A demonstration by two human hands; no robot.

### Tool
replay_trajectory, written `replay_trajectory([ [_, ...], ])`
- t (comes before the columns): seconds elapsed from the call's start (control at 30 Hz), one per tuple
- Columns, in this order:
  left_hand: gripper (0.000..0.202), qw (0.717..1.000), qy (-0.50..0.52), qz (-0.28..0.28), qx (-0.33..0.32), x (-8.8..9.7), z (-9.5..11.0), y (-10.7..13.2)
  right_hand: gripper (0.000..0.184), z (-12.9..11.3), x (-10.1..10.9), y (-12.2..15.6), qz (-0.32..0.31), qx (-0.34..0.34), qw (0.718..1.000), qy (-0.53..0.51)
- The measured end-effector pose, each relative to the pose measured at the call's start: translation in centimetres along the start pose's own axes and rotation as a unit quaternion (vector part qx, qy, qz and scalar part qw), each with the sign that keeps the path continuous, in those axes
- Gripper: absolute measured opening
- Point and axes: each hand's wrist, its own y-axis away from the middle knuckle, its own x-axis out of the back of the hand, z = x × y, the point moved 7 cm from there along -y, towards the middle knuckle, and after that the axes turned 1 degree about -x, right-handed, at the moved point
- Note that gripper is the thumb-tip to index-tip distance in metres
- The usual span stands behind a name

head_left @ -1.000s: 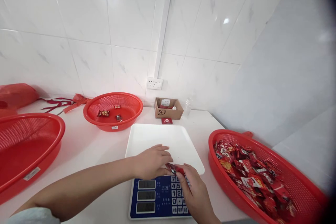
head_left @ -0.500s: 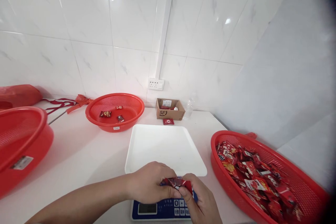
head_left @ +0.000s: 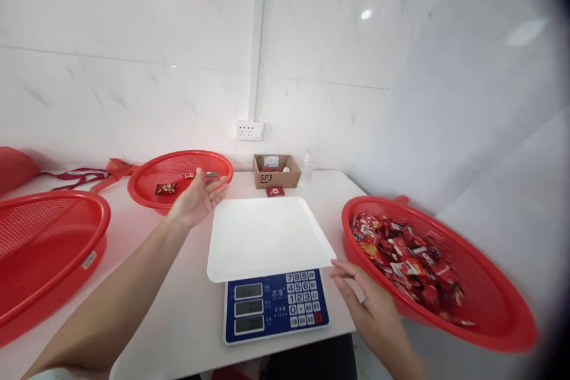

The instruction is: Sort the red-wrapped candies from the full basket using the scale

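Note:
My left hand (head_left: 198, 197) reaches over the near right rim of the back red basket (head_left: 146, 169), palm up, fingers spread and holding nothing. Just beyond its fingertips is a small blurred wrapped packet (head_left: 211, 176); whether it is in the air or lying in the basket I cannot tell. A brown-and-gold wrapped snack (head_left: 165, 189) and a small red-and-white one (head_left: 189, 176) lie inside. My right hand (head_left: 367, 306) is beside the right front corner of the white weighing pan (head_left: 269, 237), fingers loosely extended and apart. The scale's blue keypad panel (head_left: 276, 309) shows below the pan.
At right, a red basket (head_left: 499, 309) holds many red wrapped snacks (head_left: 405, 255). Another red basket (head_left: 95, 231) stands at left. Behind the pan are a cardboard box (head_left: 278, 177), a dark red packet (head_left: 275, 191) and a clear bottle (head_left: 308, 166), near the tiled wall.
My hands have parted: the left let go of the red wrapped packet and swung up-left to the back basket. The right moved away to the right. The view has shifted, uncovering the keypad.

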Motion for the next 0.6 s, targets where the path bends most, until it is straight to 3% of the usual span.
replay_trajectory([
  [0.1,0.044,0.990,0.128,0.022,0.063,1.3,-0.7,-0.2,0.036,2.3,2.6,-0.5,0.031,-0.039,0.998,0.046],
  [0.17,0.043,0.982,0.168,0.015,0.081,1.1,-1.3,0.5,0.039,4.5,4.4,-1.3,0.041,-0.080,0.993,0.078],
  [0.33,0.044,0.969,0.234,-0.041,0.073,-1.3,-1.4,3.0,0.040,11.7,7.2,-3.1,-0.072,-0.215,0.966,0.128],
  [0.47,0.043,0.961,0.265,-0.037,0.069,-2.0,-0.7,4.5,0.046,15.5,7.9,-3.3,-0.169,-0.289,0.936,0.112],
  [0.6,0.044,0.949,0.304,-0.053,0.065,-1.9,-0.2,5.3,0.057,16.2,7.3,-3.8,-0.181,-0.313,0.930,0.070],
])
